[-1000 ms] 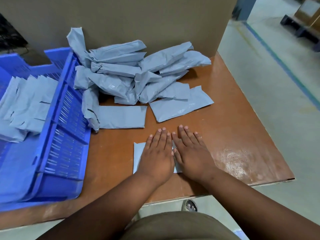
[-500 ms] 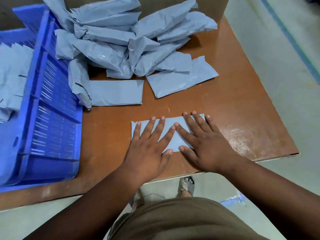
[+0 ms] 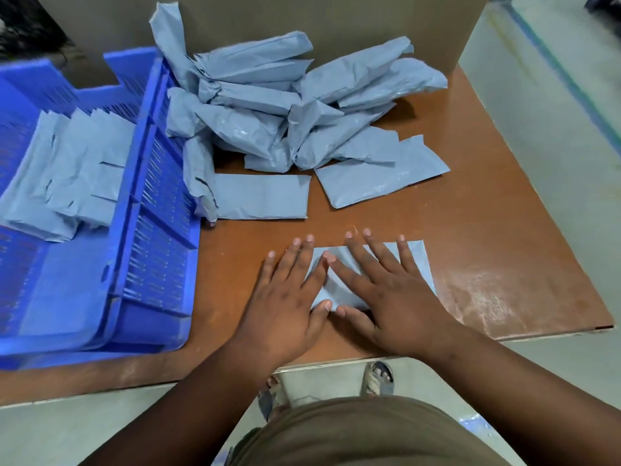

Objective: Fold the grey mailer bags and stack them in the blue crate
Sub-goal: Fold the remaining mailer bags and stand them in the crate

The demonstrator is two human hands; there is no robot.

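A folded grey mailer bag point(image 3: 418, 264) lies flat near the front edge of the brown table. My left hand point(image 3: 289, 294) and my right hand point(image 3: 389, 290) both press on it with spread, straight fingers, side by side and touching at the thumbs and forefingers. Most of the bag is hidden beneath them. A heap of loose grey mailer bags point(image 3: 285, 109) lies at the back of the table. The blue crate point(image 3: 161, 210) stands at the left, with several folded bags point(image 3: 67, 169) stacked inside it.
Two flat mailer bags point(image 3: 262, 196) point(image 3: 383, 176) lie between the heap and my hands. A cardboard wall point(image 3: 336, 21) stands behind the heap. The table's bare right part point(image 3: 497, 230) ends at an edge above the floor. My sandalled feet show below the front edge.
My hands have spread apart across the bag, fingers fanning out, and the right hand has slid rightward over it. The camera view has shifted.
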